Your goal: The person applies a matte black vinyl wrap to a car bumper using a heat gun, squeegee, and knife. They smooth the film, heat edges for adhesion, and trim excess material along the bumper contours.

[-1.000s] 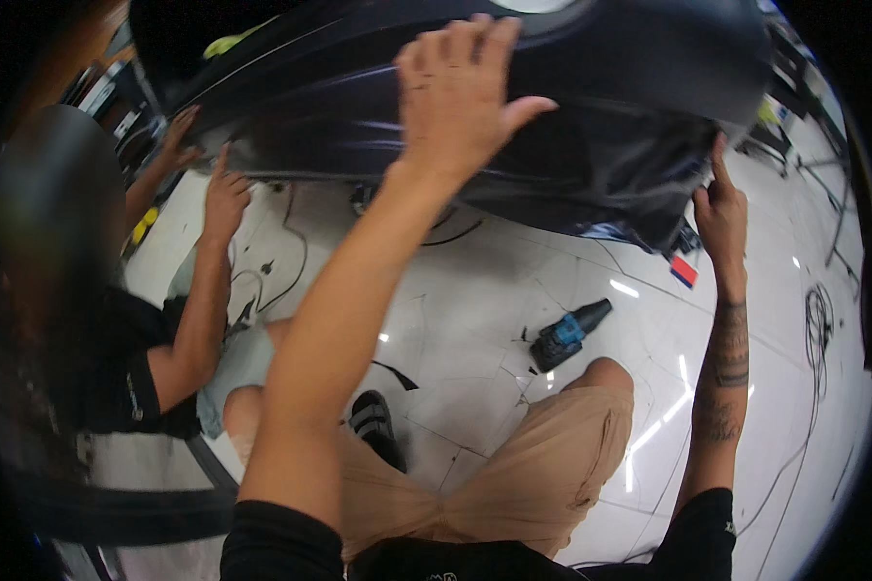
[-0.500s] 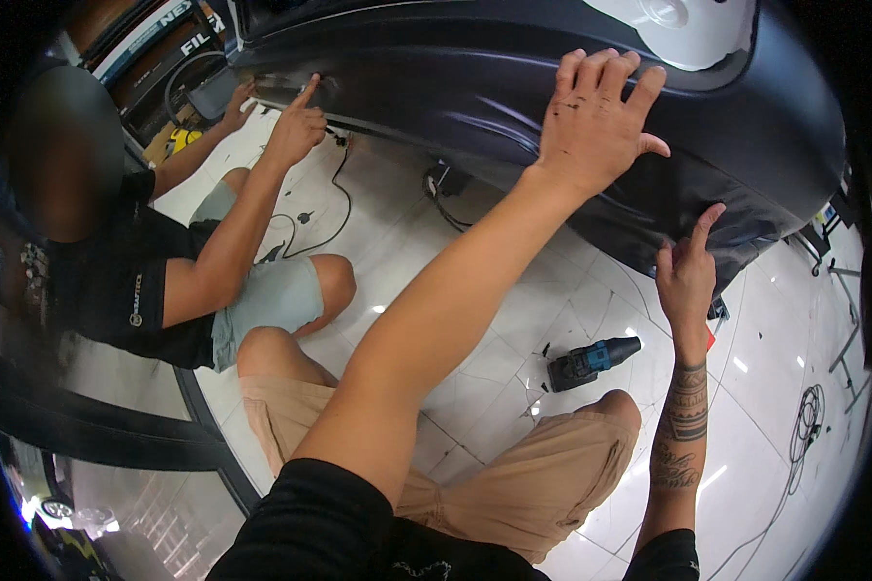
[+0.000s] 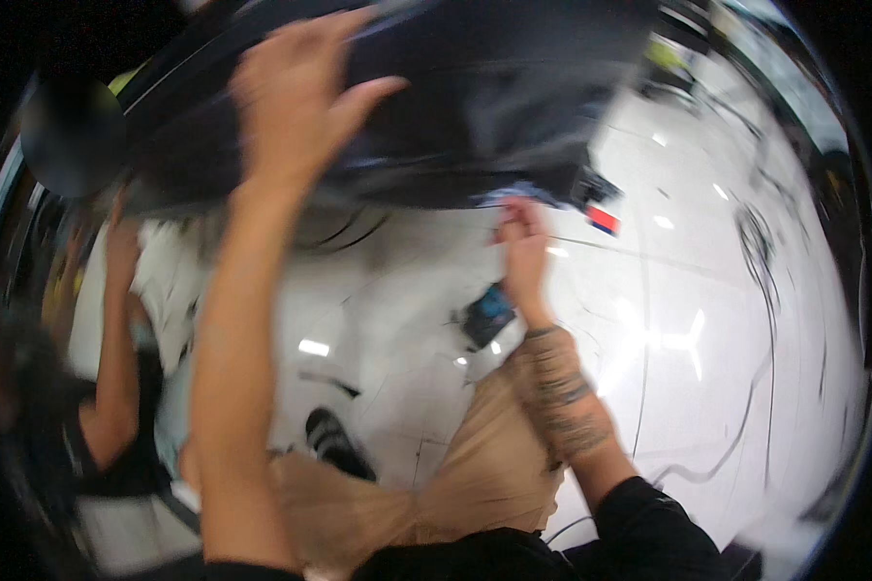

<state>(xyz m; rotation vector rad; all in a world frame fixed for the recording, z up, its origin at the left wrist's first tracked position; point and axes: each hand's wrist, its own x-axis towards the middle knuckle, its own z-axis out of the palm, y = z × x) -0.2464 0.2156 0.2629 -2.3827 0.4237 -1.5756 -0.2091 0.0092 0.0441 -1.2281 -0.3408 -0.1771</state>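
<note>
A dark car body panel (image 3: 407, 107) spans the upper middle, covered with black film that shows creases and a shiny, wrinkled lower edge. My left hand (image 3: 300, 97) lies against the panel's left part, thumb and fingers spread, blurred by motion. At the bottom edge of the black film (image 3: 543, 160), my right hand (image 3: 523, 232) has its fingers drawn together on the film's edge. That grip is somewhat smeared. A blue-and-black power tool (image 3: 487, 315) lies on the floor just below my right hand, partly hidden by my wrist.
Another person's hand (image 3: 121, 242) is raised at the left, near the panel. A red-and-blue object (image 3: 604, 220) is by the panel's lower right corner. Coiled cable (image 3: 756, 237) lies on the shiny tiled floor at the right. A dark shoe (image 3: 334, 441) shows between my arms.
The view has swung right and down along the panel. My right hand has gone from a pointing finger on the film to drawn-together fingers at its lower edge. My left hand stays spread.
</note>
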